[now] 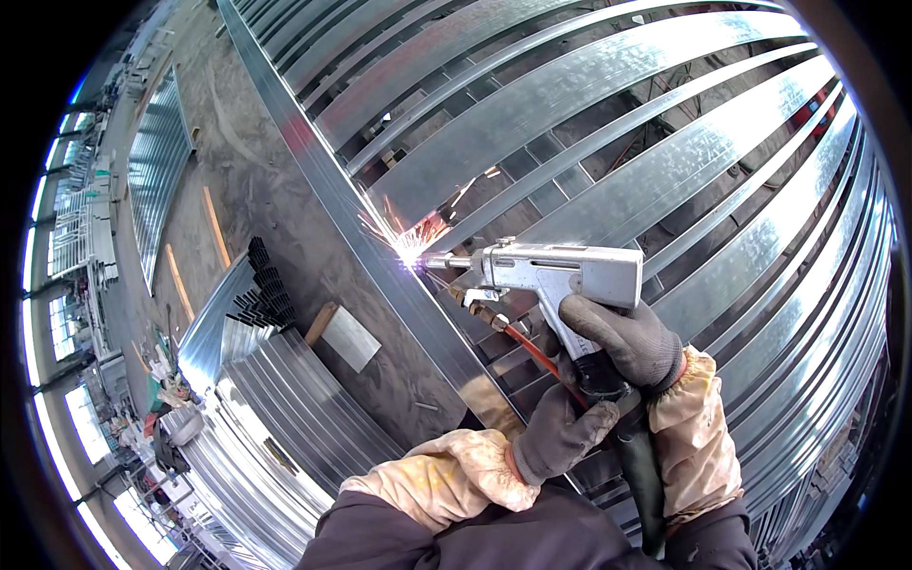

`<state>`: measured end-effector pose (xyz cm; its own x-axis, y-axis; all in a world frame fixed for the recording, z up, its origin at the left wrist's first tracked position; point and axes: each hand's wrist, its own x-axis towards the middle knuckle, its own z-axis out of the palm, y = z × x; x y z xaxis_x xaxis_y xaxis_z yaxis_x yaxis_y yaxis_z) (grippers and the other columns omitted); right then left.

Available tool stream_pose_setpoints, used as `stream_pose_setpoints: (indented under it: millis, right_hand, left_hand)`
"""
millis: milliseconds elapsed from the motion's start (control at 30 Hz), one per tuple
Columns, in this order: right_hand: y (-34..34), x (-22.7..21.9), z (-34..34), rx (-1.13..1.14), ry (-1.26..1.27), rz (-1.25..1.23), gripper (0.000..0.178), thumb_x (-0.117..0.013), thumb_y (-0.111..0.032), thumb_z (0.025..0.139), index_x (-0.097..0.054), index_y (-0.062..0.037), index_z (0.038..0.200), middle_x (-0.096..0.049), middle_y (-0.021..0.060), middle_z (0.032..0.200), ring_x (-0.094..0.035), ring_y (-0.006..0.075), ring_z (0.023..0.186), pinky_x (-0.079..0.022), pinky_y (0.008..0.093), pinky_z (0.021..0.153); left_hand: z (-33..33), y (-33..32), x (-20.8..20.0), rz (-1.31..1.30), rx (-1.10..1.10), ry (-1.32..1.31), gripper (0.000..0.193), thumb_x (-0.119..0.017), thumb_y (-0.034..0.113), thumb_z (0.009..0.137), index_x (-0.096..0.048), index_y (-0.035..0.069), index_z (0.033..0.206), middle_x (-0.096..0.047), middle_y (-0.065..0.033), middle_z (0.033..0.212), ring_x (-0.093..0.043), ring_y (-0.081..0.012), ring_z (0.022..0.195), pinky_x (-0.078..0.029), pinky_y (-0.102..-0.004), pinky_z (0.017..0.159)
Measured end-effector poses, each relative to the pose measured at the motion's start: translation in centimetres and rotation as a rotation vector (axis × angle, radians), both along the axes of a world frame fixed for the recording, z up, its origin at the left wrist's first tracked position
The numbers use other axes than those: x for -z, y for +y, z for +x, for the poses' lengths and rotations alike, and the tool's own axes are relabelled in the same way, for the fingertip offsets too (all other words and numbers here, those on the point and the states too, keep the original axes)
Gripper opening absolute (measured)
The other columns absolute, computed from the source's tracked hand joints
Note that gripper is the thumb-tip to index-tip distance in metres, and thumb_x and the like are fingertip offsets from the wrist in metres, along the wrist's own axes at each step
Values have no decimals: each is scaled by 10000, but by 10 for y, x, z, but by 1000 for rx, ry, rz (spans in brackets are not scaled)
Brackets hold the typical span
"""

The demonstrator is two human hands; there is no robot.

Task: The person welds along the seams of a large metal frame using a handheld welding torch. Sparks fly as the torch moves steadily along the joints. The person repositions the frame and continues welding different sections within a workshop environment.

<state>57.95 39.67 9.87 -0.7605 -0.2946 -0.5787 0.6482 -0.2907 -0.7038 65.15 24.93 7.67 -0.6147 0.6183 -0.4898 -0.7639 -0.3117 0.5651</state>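
Note:
A silver welding gun [560, 271] points left, its nozzle at a steel frame rail [375, 271]. Bright sparks [413, 242] spray from the spot where the nozzle meets the rail and a slat end. My right hand [627, 342], in a grey glove, is closed around the gun's handle. Just below it, my left hand [565, 437], gloved too, is closed at the handle's base, where a thick black cable [636, 465] comes out; its fingers are partly hidden. An orange hose [534, 350] with a brass fitting runs from near the nozzle towards my left hand.
Long galvanized slats [598, 95] with gaps between them stretch away to the right. Left of the rail, stacked metal profiles [313, 399], a pale block [351, 337], wooden strips [217, 226] and a slatted panel [160, 171] lie on the floor [256, 190].

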Motion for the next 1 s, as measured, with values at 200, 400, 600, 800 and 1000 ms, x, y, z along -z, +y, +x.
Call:
stream_pose_setpoints:
  millis: [200, 400, 600, 800, 1000]
  right_hand:
    - [1, -7, -2, -36, -73, -59, 328, -559, -321, 959, -621, 0, 978, -640, 32, 790, -585, 89, 711, -484, 248, 632]
    - [1, -4, -2, -43, 8, -50, 284, -555, -280, 962, -626, -5, 962, -631, 25, 778, -574, 85, 722, -477, 249, 652]
    - [2, 4, 3, -23, -4, 1, 231, -566, -198, 959, -625, 0, 1063, -629, 52, 861, -589, 116, 782, -496, 278, 711]
    - [11, 29, 20, -103, 294, 175, 253, -547, -113, 954, -592, -9, 1180, -606, 118, 1043, -604, 180, 862, -496, 291, 777]
    - [5, 9, 10, -33, 105, 109, 332, -595, -279, 942, -583, 7, 1111, -615, 7, 915, -568, 63, 792, -481, 222, 662]
  left_hand:
    - [6, 2, 5, 83, -47, -88, 509, -714, 391, 848, -514, -36, 1039, -506, 39, 766, -468, -25, 678, -418, -181, 612]
    - [7, -1, 9, 117, 17, -69, 578, -729, 440, 820, -501, -46, 1034, -496, 42, 762, -439, -26, 656, -417, -184, 624]
    - [8, 0, 6, 117, -14, -71, 615, -709, 424, 840, -505, -83, 1123, -496, 35, 762, -466, -36, 669, -473, -213, 713]
    - [13, 0, 10, 178, -17, -120, 497, -662, 334, 897, -521, -87, 1119, -535, 20, 777, -496, -36, 690, -481, -209, 716]
    - [10, -1, 9, 96, 34, -78, 345, -615, 263, 920, -567, -66, 1009, -559, 9, 765, -508, -38, 685, -472, -199, 658]
